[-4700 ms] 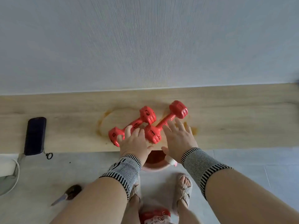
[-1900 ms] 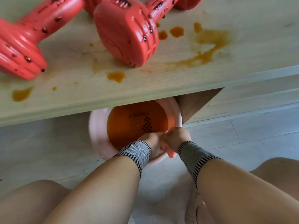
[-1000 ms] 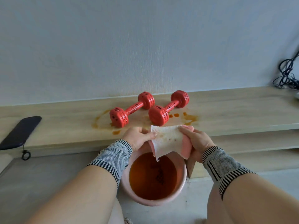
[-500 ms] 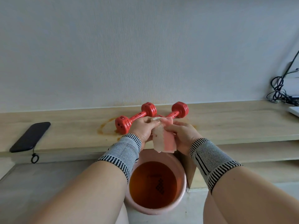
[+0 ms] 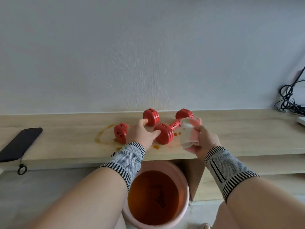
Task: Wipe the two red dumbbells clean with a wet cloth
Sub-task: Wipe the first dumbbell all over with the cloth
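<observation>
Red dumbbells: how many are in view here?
2. The left dumbbell lies under the left hand, its handle hidden; the right dumbbell lies beside the cloth. Both are on the wooden shelf.

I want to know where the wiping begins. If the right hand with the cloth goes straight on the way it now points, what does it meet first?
Probably the right dumbbell: the cloth in the right hand already overlaps its handle in this view, though depth leaves contact unclear.

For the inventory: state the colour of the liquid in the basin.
Orange-brown liquid in a pink basin, best seen in the head view.
</observation>
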The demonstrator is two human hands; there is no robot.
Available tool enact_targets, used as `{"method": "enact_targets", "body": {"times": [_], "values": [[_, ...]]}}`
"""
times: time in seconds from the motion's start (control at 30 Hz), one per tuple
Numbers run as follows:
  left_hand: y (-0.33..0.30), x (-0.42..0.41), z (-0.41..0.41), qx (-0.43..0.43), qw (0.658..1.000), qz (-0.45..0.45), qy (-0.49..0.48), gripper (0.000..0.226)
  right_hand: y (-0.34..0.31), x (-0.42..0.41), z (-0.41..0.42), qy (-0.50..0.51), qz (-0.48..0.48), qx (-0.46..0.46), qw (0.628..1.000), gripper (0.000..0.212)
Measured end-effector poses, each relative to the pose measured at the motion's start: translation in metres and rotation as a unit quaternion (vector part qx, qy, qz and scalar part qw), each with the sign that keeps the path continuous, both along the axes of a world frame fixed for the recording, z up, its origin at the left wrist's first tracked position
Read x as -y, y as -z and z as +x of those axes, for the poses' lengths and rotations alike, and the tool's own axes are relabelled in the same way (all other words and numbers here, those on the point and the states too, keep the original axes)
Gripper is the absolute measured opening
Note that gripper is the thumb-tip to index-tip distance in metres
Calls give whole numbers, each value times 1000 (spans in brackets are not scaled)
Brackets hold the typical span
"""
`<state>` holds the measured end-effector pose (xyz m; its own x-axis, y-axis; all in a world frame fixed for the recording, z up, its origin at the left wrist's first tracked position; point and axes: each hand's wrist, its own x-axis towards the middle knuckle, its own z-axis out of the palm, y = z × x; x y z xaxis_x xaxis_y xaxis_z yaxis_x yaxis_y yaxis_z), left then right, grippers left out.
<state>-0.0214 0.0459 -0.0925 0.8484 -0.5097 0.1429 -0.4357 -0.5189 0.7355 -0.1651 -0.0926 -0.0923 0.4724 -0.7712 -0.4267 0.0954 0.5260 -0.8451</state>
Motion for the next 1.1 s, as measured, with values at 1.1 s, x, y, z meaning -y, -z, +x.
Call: {"method": "enact_targets", "body": {"times": [1.1], "values": [[52, 38, 28, 17, 993, 44, 107, 86, 60, 48, 44, -86, -669, -347, 652, 49]]}}
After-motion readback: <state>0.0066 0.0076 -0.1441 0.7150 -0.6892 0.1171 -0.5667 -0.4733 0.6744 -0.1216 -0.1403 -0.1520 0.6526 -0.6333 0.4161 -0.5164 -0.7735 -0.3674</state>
